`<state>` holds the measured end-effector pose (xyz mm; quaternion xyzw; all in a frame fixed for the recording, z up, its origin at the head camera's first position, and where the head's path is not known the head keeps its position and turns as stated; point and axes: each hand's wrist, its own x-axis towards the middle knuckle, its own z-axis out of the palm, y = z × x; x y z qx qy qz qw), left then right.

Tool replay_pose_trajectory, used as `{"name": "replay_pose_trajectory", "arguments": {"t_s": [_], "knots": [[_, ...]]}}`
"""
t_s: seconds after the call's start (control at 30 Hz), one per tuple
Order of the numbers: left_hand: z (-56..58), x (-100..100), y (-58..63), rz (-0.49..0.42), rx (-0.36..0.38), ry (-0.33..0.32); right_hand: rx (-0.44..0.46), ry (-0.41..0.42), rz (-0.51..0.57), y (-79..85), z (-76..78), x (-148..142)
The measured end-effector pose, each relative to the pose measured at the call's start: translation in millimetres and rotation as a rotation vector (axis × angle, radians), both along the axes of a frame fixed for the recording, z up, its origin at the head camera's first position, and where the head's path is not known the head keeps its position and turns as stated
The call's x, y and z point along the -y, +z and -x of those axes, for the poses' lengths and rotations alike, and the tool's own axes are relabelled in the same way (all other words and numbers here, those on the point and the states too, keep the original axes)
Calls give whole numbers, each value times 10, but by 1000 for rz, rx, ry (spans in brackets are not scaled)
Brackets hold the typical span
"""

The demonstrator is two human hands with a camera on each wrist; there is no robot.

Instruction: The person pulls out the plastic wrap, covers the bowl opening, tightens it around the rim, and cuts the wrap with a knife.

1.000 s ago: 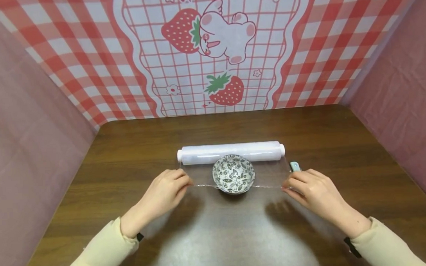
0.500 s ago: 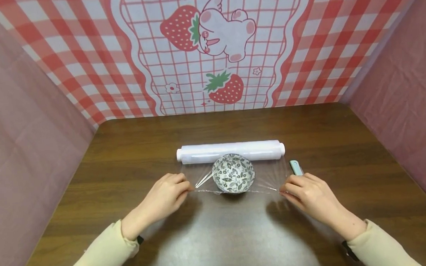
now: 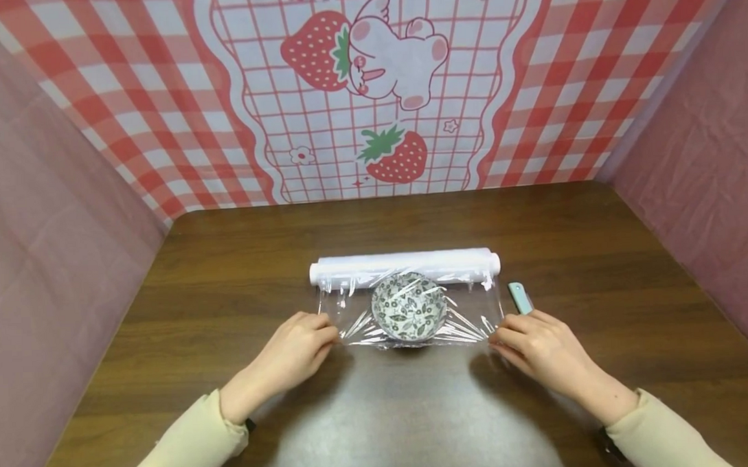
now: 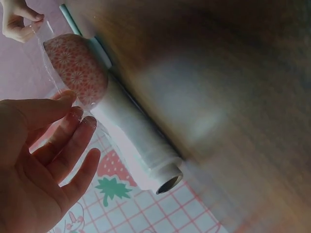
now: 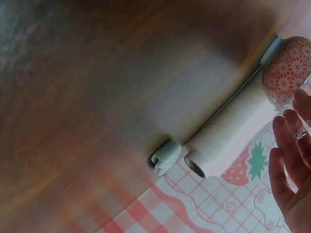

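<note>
A bowl (image 3: 409, 308) with dark leaves inside stands upright mid-table; its outer wall (image 4: 75, 68) shows a red flower pattern in the left wrist view. Behind it lies a roll of cling film (image 3: 406, 261). A clear sheet of cling film (image 3: 469, 306) runs from the roll over the bowl, creased and shiny. My left hand (image 3: 297, 349) pinches the sheet's near left corner between thumb and fingers. The near right corner is pinched by my right hand (image 3: 541, 344). Both hands are low over the table, one on each side of the bowl.
A light-blue cutter (image 3: 519, 297) lies right of the roll, just beyond my right hand. The brown wooden table (image 3: 227, 266) meets a red-checked cloth (image 3: 356, 90) at its back edge. Pink cloth (image 3: 58, 224) hangs at both sides.
Both hands have come slightly nearer to me and lower, drawing the film's front edge to the bowl's near side. The film now lies over the bowl with creases toward the corners.
</note>
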<state>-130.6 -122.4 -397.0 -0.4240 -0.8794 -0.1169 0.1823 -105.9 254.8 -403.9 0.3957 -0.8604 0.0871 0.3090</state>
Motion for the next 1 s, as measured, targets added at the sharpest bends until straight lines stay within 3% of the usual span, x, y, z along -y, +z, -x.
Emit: {"name": "replay_pose_trajectory", "arguments": {"t_s": [0.23, 0.5, 0.77, 1.0], "knots": [[20, -22, -59, 20, -20, -3, -7, 3, 7, -49, 34, -9], [48, -74, -110, 43, 48, 20, 9, 9, -16, -97, 79, -2], [95, -137, -138, 78, 69, 45, 26, 11, -31, -116, 134, 29], [163, -180, -150, 85, 72, 55, 51, -73, -54, -117, 173, 83]]}}
